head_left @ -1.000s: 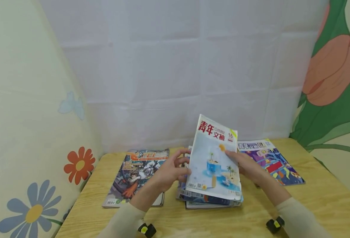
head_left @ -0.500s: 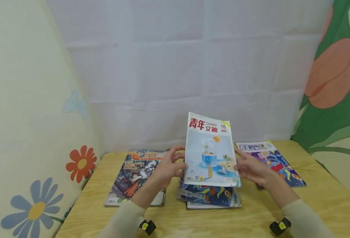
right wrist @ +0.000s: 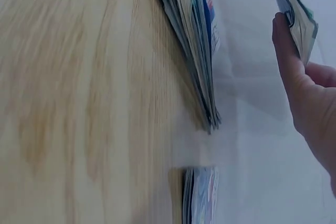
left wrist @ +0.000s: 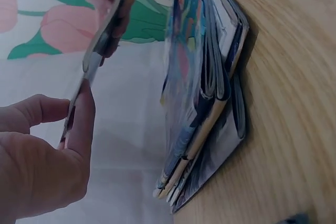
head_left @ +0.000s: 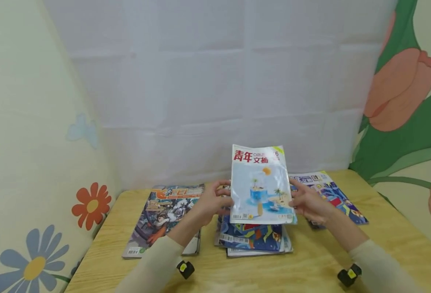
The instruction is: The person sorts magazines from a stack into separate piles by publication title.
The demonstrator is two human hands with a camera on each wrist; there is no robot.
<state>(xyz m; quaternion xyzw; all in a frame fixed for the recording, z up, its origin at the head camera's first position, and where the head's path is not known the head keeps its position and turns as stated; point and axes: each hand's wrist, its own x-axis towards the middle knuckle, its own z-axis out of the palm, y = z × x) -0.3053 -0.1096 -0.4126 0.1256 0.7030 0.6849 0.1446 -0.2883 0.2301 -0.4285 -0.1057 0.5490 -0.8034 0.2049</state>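
Note:
A light-blue magazine point(head_left: 260, 187) with red title characters is held up between both hands, above a stack of magazines point(head_left: 252, 240) in the middle of the table. My left hand point(head_left: 209, 203) pinches its left edge; in the left wrist view the thumb and fingers point(left wrist: 81, 119) of that hand lie on opposite faces of it. At the opposite edge, my right hand point(head_left: 310, 202) grips the magazine, with fingers beneath and thumb on the cover side. The right wrist view shows its page edges point(right wrist: 302, 30) near that hand. The stack below is apart from it and its magazines lie unevenly.
To the left on the wooden table point(head_left: 215, 274) lies a dark comic-style magazine point(head_left: 164, 219), partly behind the left forearm. A purple and blue magazine point(head_left: 338, 199) lies on the right, partly behind the right hand. A white cloth point(head_left: 200, 89) hangs behind the table.
The light-blue magazine was tilted and turned a second ago; it now faces me more squarely. My right hand has shifted from the front cover to the right edge. The stack stays put.

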